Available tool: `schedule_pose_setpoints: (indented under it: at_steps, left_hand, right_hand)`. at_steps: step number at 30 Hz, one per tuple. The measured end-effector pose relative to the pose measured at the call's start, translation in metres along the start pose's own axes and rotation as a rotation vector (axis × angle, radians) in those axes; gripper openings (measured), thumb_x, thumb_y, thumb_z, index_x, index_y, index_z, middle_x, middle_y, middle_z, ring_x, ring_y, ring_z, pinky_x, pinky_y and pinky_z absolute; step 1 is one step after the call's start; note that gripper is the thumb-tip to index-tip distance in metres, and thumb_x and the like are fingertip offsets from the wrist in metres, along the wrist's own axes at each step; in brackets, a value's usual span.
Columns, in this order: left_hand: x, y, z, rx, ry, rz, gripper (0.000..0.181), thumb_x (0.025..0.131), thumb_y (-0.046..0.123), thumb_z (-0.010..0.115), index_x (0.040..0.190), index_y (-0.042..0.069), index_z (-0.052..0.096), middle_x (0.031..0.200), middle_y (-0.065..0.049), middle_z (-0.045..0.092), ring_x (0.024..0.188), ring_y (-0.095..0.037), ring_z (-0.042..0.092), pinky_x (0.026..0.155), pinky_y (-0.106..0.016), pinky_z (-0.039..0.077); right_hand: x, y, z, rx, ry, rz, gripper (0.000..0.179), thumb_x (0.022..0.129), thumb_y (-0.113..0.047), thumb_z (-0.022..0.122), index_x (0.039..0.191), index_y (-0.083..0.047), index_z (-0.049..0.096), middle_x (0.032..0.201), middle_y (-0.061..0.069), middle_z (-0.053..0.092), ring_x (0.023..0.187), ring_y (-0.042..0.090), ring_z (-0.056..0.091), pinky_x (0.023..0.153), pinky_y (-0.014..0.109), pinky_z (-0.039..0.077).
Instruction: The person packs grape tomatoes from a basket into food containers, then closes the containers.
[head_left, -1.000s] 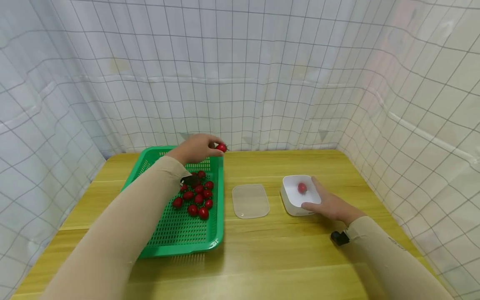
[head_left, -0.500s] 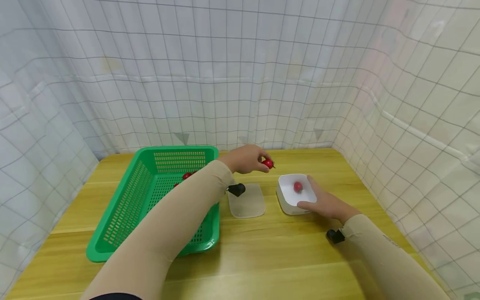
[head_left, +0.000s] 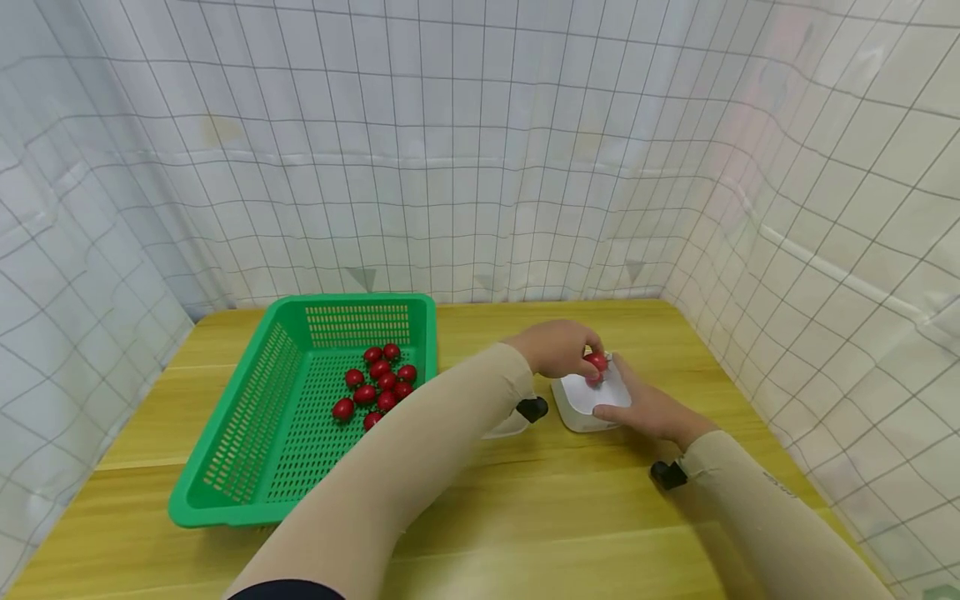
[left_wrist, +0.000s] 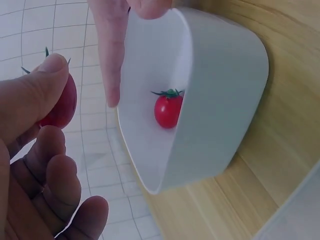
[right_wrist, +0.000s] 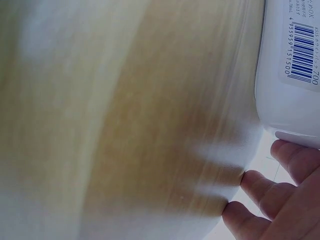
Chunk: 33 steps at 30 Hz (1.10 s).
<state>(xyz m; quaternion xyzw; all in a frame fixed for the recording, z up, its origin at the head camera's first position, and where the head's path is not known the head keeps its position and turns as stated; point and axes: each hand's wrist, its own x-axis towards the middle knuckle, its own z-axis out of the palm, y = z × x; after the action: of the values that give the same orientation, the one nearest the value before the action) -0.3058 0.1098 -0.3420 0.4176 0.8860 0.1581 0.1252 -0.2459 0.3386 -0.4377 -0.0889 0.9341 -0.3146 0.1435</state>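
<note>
Between thumb and fingers my left hand [head_left: 557, 348] pinches a red cherry tomato [left_wrist: 64, 104] with a green stem, over the back of a white square plastic container [head_left: 579, 418]. Inside the container, another cherry tomato [left_wrist: 167, 111] lies on the bottom, as the left wrist view shows. My right hand [head_left: 654, 410] holds the container from its right side, thumb at the front rim and index finger along the far rim. In the right wrist view, other fingers [right_wrist: 287, 200] reach down by the container wall, close to the table. A barcode label [right_wrist: 302, 47] shows there.
A green mesh basket [head_left: 430, 333] with several cherry tomatoes [head_left: 365, 394] stands at the left, partly behind the left forearm. A translucent lid [head_left: 508, 428] lies on the wooden table [head_left: 570, 517], mostly covered by that arm. Grid-patterned white curtains [head_left: 480, 167] surround the table.
My left hand has carried its cherry tomato from above the basket rightward, across the lid, to the container. The right hand stays at the container. The head view has shifted slightly.
</note>
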Motion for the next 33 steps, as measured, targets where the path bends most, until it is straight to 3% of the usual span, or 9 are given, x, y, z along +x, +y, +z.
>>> schedule_pose_setpoints:
  at_steps: [15,23,28,33]
  left_hand:
    - [0.006,0.013,0.008,0.061,0.004,-0.022,0.031,0.104,0.042,0.067,0.130,0.025,0.072,0.120,0.012,0.072,0.108,-0.008,0.064,0.100,-0.028,0.054]
    - [0.006,0.012,0.008,0.062,0.003,-0.053,0.053,0.106,0.044,0.061,0.155,0.025,0.054,0.154,0.005,0.059,0.143,-0.017,0.055,0.117,-0.035,0.046]
    - [0.001,0.002,-0.003,0.061,0.019,-0.029,0.055,0.106,0.046,0.060,0.156,0.024,0.053,0.149,0.000,0.064,0.134,-0.016,0.061,0.112,-0.034,0.050]
    - [-0.016,-0.014,-0.033,0.014,0.042,-0.014,0.058,0.105,0.048,0.062,0.156,0.022,0.053,0.120,0.000,0.072,0.104,-0.013,0.067,0.092,-0.031,0.056]
  right_hand:
    - [-0.001,0.000,0.003,0.039,0.008,-0.105,0.113,0.099,-0.051,0.070,0.169,-0.019,-0.013,0.174,0.022,0.015,0.143,0.043,0.043,0.117,0.066,0.036]
    - [-0.002,0.000,0.004,-0.024,0.003,-0.032,0.120,0.096,-0.063,0.068,0.169,-0.014,-0.014,0.174,0.025,0.012,0.152,0.049,0.035,0.121,0.071,0.028]
    - [-0.002,-0.001,0.004,-0.032,0.001,-0.015,0.119,0.097,-0.061,0.068,0.168,-0.011,-0.013,0.173,0.029,0.015,0.148,0.049,0.039,0.120,0.070,0.031]
    - [-0.004,-0.003,0.000,-0.038,0.011,0.017,0.119,0.096,-0.062,0.067,0.169,-0.010,-0.012,0.169,0.033,0.023,0.142,0.048,0.045,0.118,0.067,0.036]
